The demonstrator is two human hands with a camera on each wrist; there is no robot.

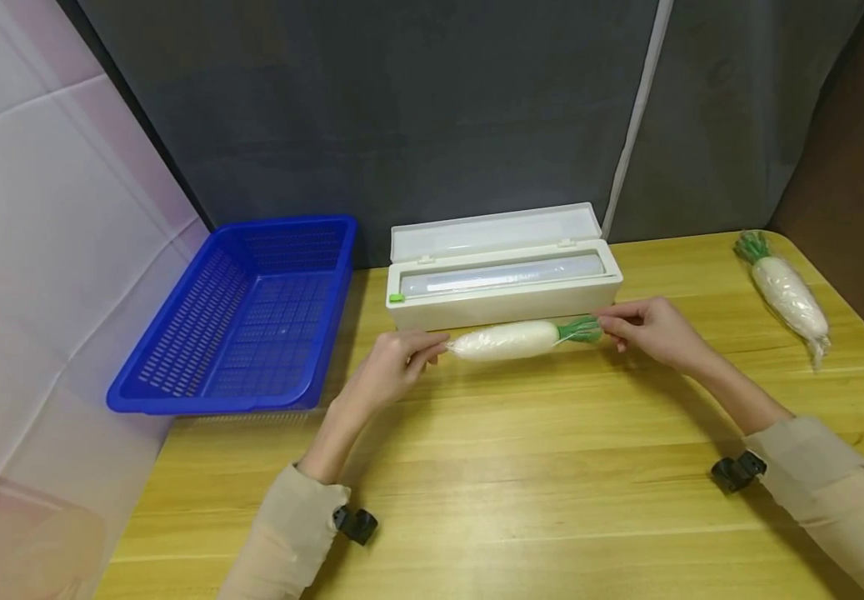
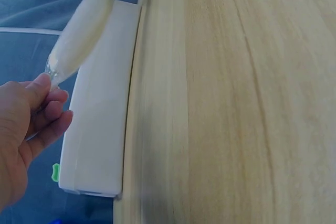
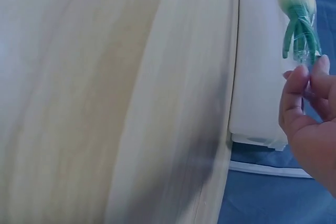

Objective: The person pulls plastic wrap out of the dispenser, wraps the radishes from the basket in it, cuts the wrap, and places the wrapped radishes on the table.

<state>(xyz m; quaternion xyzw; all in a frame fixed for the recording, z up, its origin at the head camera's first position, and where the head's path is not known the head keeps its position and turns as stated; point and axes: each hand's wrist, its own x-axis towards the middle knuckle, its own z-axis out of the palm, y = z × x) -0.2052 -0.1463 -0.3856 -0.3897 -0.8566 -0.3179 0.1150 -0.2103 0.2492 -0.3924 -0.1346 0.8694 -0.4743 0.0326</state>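
A white radish (image 1: pixel 510 342) with green stalks is wrapped in clear plastic film and stretches between both hands, just in front of the film dispenser. My left hand (image 1: pixel 394 362) pinches the film at its root tip; the left wrist view shows thumb and index finger closed on that twisted end (image 2: pixel 51 74). At the stalk end, my right hand (image 1: pixel 649 329) pinches the film beyond the green stalks (image 3: pixel 302 32). Behind the radish stands the white cling film dispenser (image 1: pixel 502 312), its lid (image 1: pixel 495 233) raised and a film roll (image 1: pixel 502 275) inside.
A blue plastic basket (image 1: pixel 312 367) sits at the back left of the wooden table (image 1: pixel 514 500). Another film-wrapped radish (image 1: pixel 790 296) lies near the right edge. Dark cloth (image 1: pixel 402 108) hangs behind the table, and a pale sheet (image 1: pixel 49 275) on the left.
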